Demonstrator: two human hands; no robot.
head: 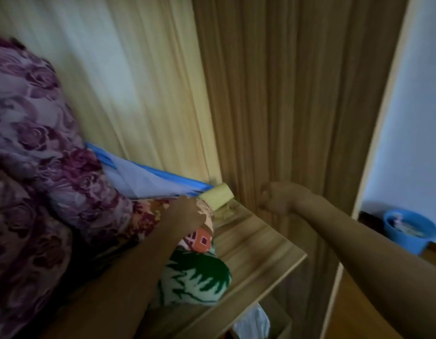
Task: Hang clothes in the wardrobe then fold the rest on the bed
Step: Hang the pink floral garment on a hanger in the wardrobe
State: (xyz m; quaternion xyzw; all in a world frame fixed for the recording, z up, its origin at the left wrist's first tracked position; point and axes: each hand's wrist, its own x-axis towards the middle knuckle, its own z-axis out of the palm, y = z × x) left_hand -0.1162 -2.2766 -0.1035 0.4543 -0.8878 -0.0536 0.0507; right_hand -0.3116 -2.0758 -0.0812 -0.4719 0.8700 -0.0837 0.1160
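Here, a folded patterned cloth (195,277) with green leaves is lying on the wardrobe shelf (256,243), touching purple floral bedding (41,143) on its left. The left hand (185,214) is resting on the cloth's top, its fingers too blurred to tell their grip. The right hand (280,198) is hovering in a fist by the brown wardrobe panel (285,94), nothing showing in it

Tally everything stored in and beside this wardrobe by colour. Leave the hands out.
Purple: 1, floral bedding
Blue: 2, plastic bag and basin
Yellow: 1, roll
Multicoloured: 1, patterned blanket
White: 1, bundle lower down
Total: 6
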